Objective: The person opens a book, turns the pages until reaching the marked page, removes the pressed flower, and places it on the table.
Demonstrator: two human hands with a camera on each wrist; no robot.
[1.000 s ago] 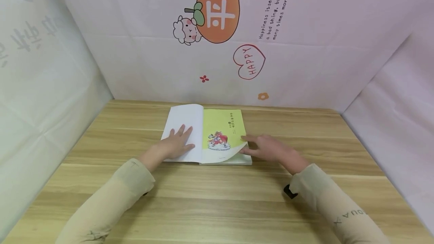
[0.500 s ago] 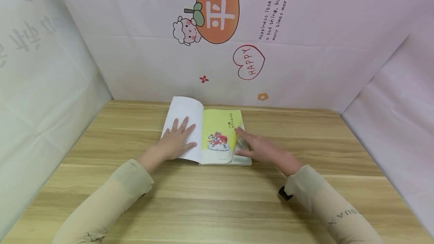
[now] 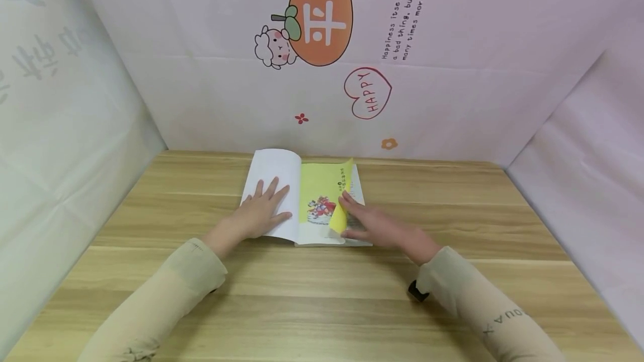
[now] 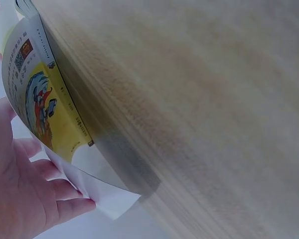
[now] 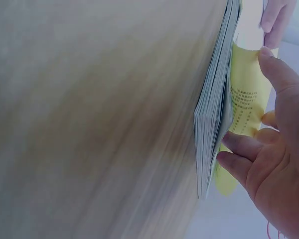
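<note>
An open paperback book [image 3: 317,189] lies on the table, its white inside cover [image 3: 274,166] turned to the left. My left hand [image 3: 259,214] rests on that cover with its fingers spread. Seen from below in the left wrist view, the cover [image 4: 45,99] bows up off the table under the left hand [image 4: 25,189]. My right hand [image 3: 377,222] touches the free edge of a yellow page [image 3: 319,180], thumb and fingers apart. That page [image 5: 246,99] curls upward in the right wrist view, beside the right hand's [image 5: 284,149] thumb and fingers, over the thick page block [image 5: 209,129].
The wooden table [image 3: 322,306] extends around the book. A white printed cloth [image 3: 216,94] stands upright behind it, and more white cloth [image 3: 593,166] closes off both sides. The book's far edge sits close to the back cloth.
The right hand has moved left, pushing the yellow page's free edge up and over so it curls. The white cover rose, then sank slightly under the left hand, which stays near its place.
</note>
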